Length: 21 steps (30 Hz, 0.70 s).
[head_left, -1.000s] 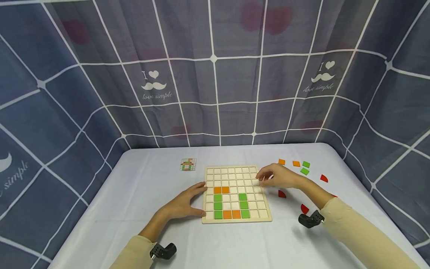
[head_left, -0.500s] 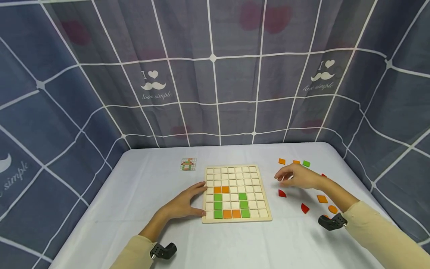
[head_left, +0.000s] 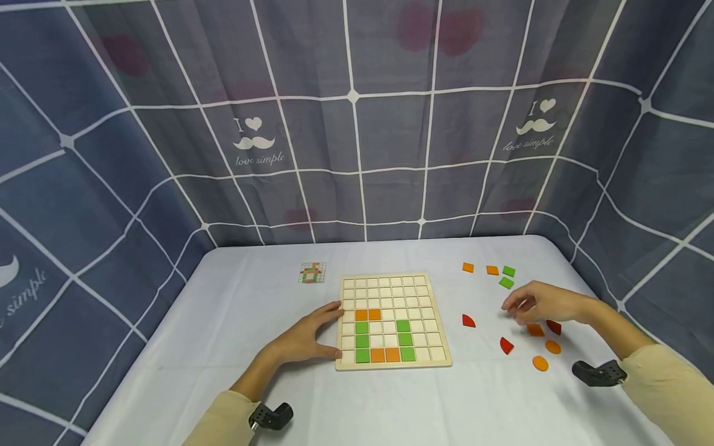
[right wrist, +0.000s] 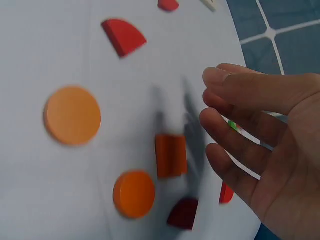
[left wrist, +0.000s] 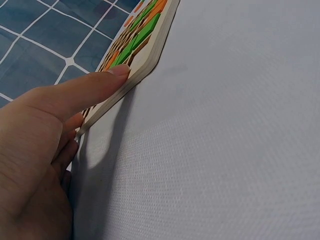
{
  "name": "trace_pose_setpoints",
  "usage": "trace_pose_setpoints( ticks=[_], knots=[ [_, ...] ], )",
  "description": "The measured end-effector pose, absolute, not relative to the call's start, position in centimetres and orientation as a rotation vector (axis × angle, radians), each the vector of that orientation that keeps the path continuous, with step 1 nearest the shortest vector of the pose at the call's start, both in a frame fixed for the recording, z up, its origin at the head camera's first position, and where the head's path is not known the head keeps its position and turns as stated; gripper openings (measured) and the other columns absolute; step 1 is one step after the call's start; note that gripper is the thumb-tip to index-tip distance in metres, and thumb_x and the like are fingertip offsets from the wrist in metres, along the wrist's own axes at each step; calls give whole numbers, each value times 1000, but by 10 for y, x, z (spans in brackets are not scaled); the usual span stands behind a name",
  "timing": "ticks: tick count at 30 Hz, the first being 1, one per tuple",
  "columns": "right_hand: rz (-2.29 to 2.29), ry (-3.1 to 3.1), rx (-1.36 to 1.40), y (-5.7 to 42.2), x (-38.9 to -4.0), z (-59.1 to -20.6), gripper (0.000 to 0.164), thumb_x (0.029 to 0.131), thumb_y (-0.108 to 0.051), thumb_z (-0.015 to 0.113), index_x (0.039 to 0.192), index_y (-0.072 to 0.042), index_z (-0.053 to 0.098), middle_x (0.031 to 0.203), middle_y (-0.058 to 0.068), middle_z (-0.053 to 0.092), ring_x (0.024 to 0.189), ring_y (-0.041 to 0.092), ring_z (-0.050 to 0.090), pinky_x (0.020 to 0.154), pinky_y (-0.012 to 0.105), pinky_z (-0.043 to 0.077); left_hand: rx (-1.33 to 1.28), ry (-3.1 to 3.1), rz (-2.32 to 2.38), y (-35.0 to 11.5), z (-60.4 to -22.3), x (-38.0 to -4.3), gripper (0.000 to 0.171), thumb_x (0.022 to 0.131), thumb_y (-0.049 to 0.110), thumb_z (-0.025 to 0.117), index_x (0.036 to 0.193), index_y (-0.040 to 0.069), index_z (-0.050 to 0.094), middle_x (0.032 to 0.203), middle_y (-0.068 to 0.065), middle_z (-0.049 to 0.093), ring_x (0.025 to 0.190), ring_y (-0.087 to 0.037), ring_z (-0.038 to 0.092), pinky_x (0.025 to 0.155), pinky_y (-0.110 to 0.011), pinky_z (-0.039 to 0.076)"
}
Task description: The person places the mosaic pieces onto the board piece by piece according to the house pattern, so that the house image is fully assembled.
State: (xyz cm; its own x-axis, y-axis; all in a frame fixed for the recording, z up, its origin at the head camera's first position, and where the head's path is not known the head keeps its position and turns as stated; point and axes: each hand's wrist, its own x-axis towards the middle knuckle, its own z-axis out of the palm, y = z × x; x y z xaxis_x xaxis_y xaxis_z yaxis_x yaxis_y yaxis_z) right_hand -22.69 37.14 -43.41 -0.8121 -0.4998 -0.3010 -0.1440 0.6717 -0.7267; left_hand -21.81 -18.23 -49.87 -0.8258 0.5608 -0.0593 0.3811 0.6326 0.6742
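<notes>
A square wooden grid board (head_left: 440, 344) lies on the table, with green tiles (head_left: 362, 341) and orange tiles (head_left: 385, 355) set in its cells. My left hand (head_left: 301, 337) rests against the board's left edge, fingers spread; in the left wrist view the thumb (left wrist: 95, 87) lies on the rim. Over the loose pieces at the right is my right hand (head_left: 549, 303), fingers loosely bent with nothing between them. Below it show an orange square tile (right wrist: 171, 156) and a dark red quarter-round piece (right wrist: 183, 214). Two orange discs (right wrist: 73, 115) lie nearby.
A small pattern card (head_left: 312, 272) sits beyond the board's left corner. Loose green tiles (head_left: 506, 283) and orange squares (head_left: 492, 271) lie at the back right. Red quarter-round pieces (head_left: 468, 321) are scattered right of the board. A checked curtain (head_left: 390, 136) encloses the table (head_left: 256, 279).
My right hand has moved from the board's right edge rightward to above the loose pieces, uncovering the green tiles and the orange discs. The left hand and board stay put.
</notes>
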Motion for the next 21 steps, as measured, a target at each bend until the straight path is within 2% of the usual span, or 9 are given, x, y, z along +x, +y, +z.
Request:
trace_pose_setpoints(
  ticks=[8,15,21],
  knots=[
    [-974,2383,-497,398,-219,-447,31,85,4,78,116,2,71,102,8,64,90,22,57,75,24,55,769,2589,980,-182,-497,-217,95,80,46,87,158,14,45,168,0,26,154,-30,21,121,-56,22],
    [-835,2508,-488,391,-216,-452,32,76,6,83,98,-8,64,84,4,52,79,20,50,63,25,45,759,2606,978,-183,-497,-217,94,80,44,87,158,14,45,168,0,26,154,-29,22,121,-56,23],
    [-770,2550,-464,386,-215,-450,33,73,5,85,92,-10,63,80,3,51,75,19,50,60,25,42,763,2597,980,-183,-499,-218,94,80,45,87,158,15,45,168,0,26,154,-29,22,121,-56,23]
  ],
)
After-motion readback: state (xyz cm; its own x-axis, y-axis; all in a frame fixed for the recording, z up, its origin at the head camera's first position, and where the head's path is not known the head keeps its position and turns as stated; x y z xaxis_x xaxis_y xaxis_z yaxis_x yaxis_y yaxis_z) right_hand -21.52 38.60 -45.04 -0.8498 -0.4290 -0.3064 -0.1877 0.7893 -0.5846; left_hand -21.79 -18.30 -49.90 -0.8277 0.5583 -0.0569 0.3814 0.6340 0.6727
